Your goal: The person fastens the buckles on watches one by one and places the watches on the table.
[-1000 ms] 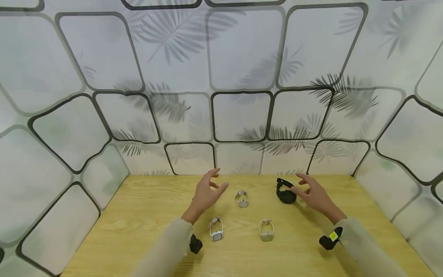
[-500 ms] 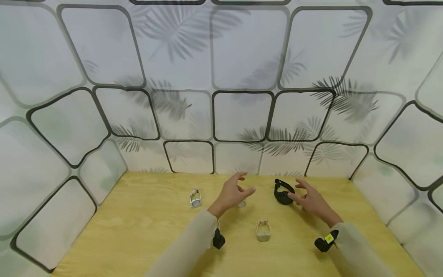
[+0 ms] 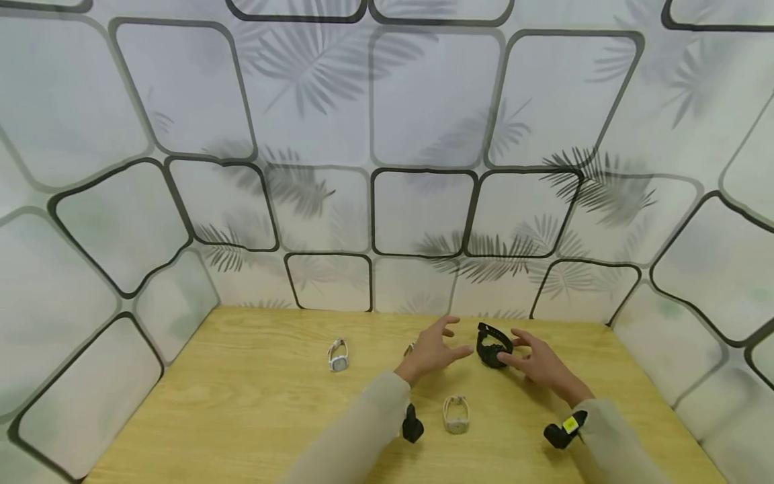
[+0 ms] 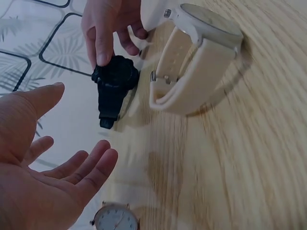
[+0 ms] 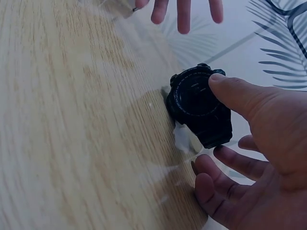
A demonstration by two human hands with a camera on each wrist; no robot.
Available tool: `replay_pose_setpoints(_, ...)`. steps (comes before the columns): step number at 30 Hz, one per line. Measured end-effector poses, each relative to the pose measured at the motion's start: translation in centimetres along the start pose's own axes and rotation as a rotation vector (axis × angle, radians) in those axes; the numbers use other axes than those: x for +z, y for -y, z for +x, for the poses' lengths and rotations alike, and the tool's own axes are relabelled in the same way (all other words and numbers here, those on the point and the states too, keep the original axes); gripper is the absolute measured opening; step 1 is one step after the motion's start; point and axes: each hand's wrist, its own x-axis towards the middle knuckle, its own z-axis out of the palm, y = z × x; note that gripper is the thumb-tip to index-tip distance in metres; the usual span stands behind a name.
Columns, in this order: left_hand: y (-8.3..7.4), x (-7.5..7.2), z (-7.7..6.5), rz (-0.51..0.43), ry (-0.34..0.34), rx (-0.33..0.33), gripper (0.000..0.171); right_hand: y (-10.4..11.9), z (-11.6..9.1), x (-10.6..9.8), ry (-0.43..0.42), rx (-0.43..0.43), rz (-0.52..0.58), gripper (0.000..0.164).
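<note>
My right hand (image 3: 541, 363) is at the black wristwatch (image 3: 491, 355) at the back right of the table. In the right wrist view its thumb lies on the rim of the dial and a fingertip meets the strap end, so it pinches the watch. My left hand (image 3: 431, 353) hovers left of that watch, fingers spread and holding nothing. Behind it shows a sliver of another watch (image 3: 409, 349); in the left wrist view a watch with a numbered white dial (image 4: 116, 219) lies below the palm. A cream watch (image 3: 456, 425) stands nearer the front.
Farther left stands a white watch (image 3: 338, 363). The wooden table (image 3: 242, 403) meets patterned fabric walls (image 3: 417, 208) at the back and sides. The left sleeve (image 3: 363, 430) covers part of the tabletop.
My left hand has moved right, past the watches in the middle, uncovering the white watch at left. My right hand has come onto the black watch, its thumb now on the dial rim.
</note>
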Motion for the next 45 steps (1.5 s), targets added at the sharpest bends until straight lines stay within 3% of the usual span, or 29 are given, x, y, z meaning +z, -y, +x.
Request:
replay_pose_setpoints(7,-0.7,1.9,1.2,-0.016,0.010,-0.032,0.064,0.1,0.5,-0.2,0.002,0.000,-0.027,0.085)
replay_pose_setpoints(17,0.1,3.8,2.0,0.077,0.000,-0.036,0.059,0.2,0.4,0.2,-0.014,-0.016,-0.035,0.079)
replay_pose_setpoints(23,-0.1,4.0,2.1,0.102,0.015,-0.055,0.056,0.0,0.2,0.6,-0.016,-0.028,-0.004,0.069)
replay_pose_setpoints(36,-0.1,4.3,1.9,0.039,-0.028,-0.081,0.050,0.2,0.3,1.0,-0.013,-0.029,0.021,0.063)
replay_pose_setpoints(45,0.2,4.0,1.9,0.010,-0.052,-0.033,0.050,0.6,0.5,1.3,-0.040,-0.019,0.109,0.065)
